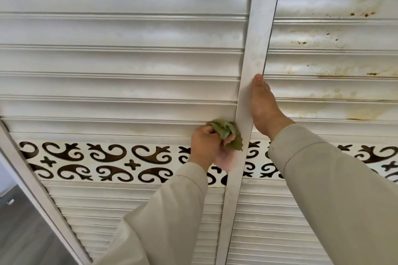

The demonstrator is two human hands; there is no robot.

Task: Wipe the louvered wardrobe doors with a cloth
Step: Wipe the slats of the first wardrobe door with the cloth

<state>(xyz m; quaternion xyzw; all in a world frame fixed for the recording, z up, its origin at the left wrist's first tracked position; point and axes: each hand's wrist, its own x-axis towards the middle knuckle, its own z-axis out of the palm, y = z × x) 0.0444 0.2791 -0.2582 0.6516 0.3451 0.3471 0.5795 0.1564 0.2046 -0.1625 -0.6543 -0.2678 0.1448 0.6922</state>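
Head view, looking up at white louvered wardrobe doors (129, 60) w/ horizontal slats, filling nearly the whole shot. Left hand (207, 148), just below centre at approx 6 o'clock, is bunched round a crumpled olive-green cloth (226, 132); fingers curled tight on it, cloth pressed against the lowest slat of the left door's upper section, touching the left edge of the white vertical stile (256, 54) that runs btwn the two doors. Right hand (263, 105), at approx 4 o'clock from centre, lies flat along the stile's right edge, fingers straight & together, holding nothing; fingertip (259, 77) touches the dark gap where the right door meets the stile. Both arms in beige long sleeves (323, 189), coming up from 5–6 o'clock. Below the hands a white band w/ dark brown scroll cut-outs (103, 160) crosses both doors from 9 to 3 o'clock; left hand overlaps it. Finer slats (150, 206) under the band, toward 6 o'clock. Right door (336, 60), 1–3 o'clock, has rusty brown spots & yellowish streaks (366, 14) on several slats; left door looks much cleaner, w/ only a faint yellow mark near the cloth. At 8 o'clock a white door frame edge (32, 174) slants down, w/ grey wood-look floor (21, 232) beyond it at 7–8 o'clock.
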